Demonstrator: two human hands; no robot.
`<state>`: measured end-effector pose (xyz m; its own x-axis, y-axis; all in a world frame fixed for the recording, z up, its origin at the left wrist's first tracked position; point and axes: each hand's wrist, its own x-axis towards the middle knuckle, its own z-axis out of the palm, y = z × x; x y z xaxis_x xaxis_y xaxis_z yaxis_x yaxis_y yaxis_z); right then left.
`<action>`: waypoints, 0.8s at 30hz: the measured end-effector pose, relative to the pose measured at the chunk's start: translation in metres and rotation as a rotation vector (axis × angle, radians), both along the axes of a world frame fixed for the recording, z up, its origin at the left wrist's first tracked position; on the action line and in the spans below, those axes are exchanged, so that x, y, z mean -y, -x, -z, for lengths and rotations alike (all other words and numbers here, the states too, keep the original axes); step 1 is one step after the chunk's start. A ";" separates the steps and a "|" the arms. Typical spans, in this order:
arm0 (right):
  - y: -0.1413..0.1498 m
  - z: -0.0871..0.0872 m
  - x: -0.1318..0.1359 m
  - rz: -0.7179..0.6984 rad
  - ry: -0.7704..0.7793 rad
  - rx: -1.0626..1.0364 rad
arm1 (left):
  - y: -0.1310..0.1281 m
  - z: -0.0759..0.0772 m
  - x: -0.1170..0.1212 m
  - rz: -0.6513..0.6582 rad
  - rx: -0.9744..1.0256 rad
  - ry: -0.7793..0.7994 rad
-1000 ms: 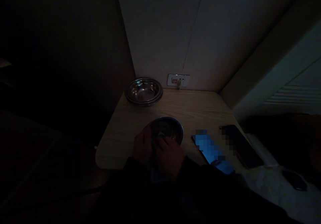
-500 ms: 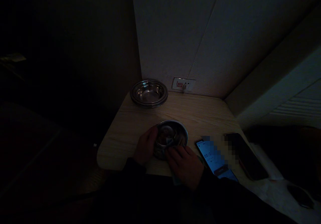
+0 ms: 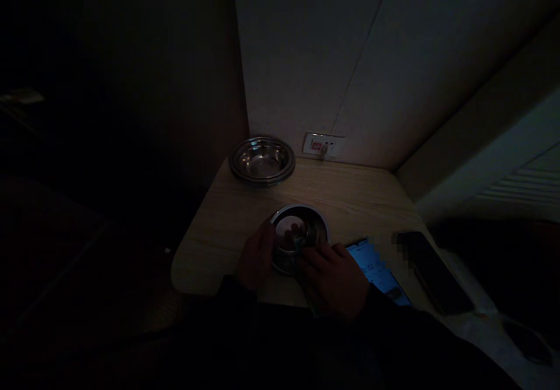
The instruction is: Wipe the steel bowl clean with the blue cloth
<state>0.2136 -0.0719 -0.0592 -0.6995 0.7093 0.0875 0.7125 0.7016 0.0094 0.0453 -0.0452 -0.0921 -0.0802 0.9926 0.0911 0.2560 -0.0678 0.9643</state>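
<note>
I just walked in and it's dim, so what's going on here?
A person's left hand holds a shiny round metal bowl by its left side at a pale wood-grain table. Their right hand reaches over its near right rim, with what looks like a dark greenish cloth beneath. Behind stands a stack of shiny round metal bowls; a lit rectangular phone lies to the right.

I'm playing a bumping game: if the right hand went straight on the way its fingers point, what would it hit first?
Probably the inside of the metal bowl, just ahead of the right hand, but darkness makes depth unclear.
</note>
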 end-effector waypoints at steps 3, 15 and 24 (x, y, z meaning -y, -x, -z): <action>0.003 -0.011 -0.007 0.027 0.083 0.063 | -0.001 0.000 0.000 -0.024 -0.004 -0.014; 0.018 -0.014 -0.029 -0.022 0.093 0.115 | 0.001 0.000 -0.001 -0.016 -0.004 0.003; 0.019 -0.013 -0.038 -0.104 0.008 0.150 | 0.001 -0.001 -0.002 -0.037 0.007 0.031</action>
<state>0.1951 -0.0335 -0.0466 -0.7738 0.6328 -0.0287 0.6272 0.7718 0.1045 0.0443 -0.0435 -0.0910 -0.1177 0.9912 0.0598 0.2509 -0.0286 0.9676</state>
